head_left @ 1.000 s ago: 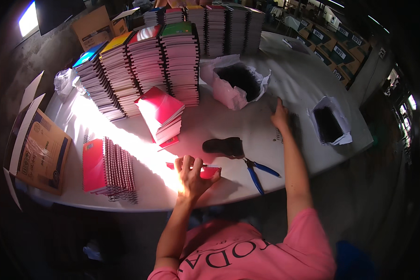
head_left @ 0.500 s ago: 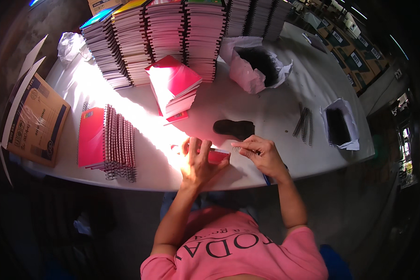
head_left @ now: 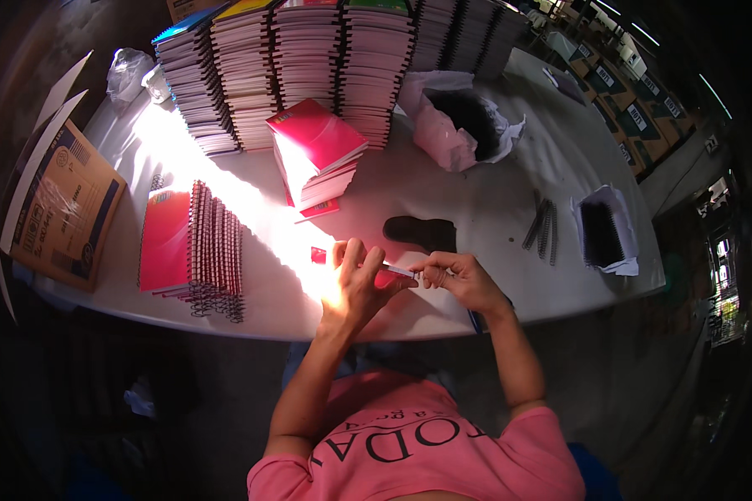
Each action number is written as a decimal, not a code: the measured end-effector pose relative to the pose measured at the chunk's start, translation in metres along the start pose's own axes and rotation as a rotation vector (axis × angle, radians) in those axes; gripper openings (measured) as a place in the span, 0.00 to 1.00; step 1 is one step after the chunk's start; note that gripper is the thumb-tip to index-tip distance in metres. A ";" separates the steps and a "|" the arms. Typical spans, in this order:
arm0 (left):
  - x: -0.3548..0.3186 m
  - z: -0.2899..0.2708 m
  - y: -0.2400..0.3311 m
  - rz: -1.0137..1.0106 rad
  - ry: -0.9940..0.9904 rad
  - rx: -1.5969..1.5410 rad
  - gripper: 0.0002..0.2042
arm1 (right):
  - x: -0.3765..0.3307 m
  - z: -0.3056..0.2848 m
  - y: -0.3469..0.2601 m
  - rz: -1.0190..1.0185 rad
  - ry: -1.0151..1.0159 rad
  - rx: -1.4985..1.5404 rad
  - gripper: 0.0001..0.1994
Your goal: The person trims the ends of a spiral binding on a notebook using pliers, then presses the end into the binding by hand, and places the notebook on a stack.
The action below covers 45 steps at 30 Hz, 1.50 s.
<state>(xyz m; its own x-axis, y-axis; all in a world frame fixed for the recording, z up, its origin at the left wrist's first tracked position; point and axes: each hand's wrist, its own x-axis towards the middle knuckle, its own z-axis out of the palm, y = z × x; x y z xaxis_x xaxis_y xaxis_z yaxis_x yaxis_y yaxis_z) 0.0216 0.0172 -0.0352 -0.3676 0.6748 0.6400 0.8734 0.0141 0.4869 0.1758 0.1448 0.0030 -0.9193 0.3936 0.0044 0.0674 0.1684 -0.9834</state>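
Observation:
My left hand (head_left: 353, 282) is closed around a small red-covered notebook (head_left: 385, 278), held near the front of the table; its fingers hide much of it. My right hand (head_left: 458, 280) pinches a thin wire spiral at the notebook's right end. Little of the spiral shows between the fingers, and I cannot tell how far it is threaded. Just beyond both hands lies a dark, elongated object (head_left: 422, 232). A pile of red spiral-bound notebooks (head_left: 165, 242) rests to the left, coils facing right. Farther back is a leaning stack of red-covered notebooks (head_left: 317, 138) with no spirals visible.
Tall stacks of bound notebooks (head_left: 306, 71) line the table's back. Crumpled paper wraps dark coils (head_left: 443, 138); a smaller paper-lined holder (head_left: 632, 227) stands at right. Loose spirals (head_left: 546, 230) lie between. A cardboard box (head_left: 68, 204) is at left, clear plastic (head_left: 129, 75) behind.
My right hand has moved slightly left and down, bringing the spiral against the notebook's end. My left hand still grips the notebook. The view has shifted a little.

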 end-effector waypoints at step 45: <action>-0.006 -0.023 -0.004 -0.110 -0.105 -0.093 0.22 | 0.053 -0.021 0.000 -0.007 0.043 -0.350 0.13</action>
<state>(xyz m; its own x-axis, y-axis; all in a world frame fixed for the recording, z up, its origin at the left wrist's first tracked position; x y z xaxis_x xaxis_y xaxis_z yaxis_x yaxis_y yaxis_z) 0.0134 -0.0033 -0.0270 -0.4198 0.7462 0.5167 0.7946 0.0271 0.6065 0.1355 0.1843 0.0067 -0.9034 0.4281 0.0255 0.1973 0.4677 -0.8616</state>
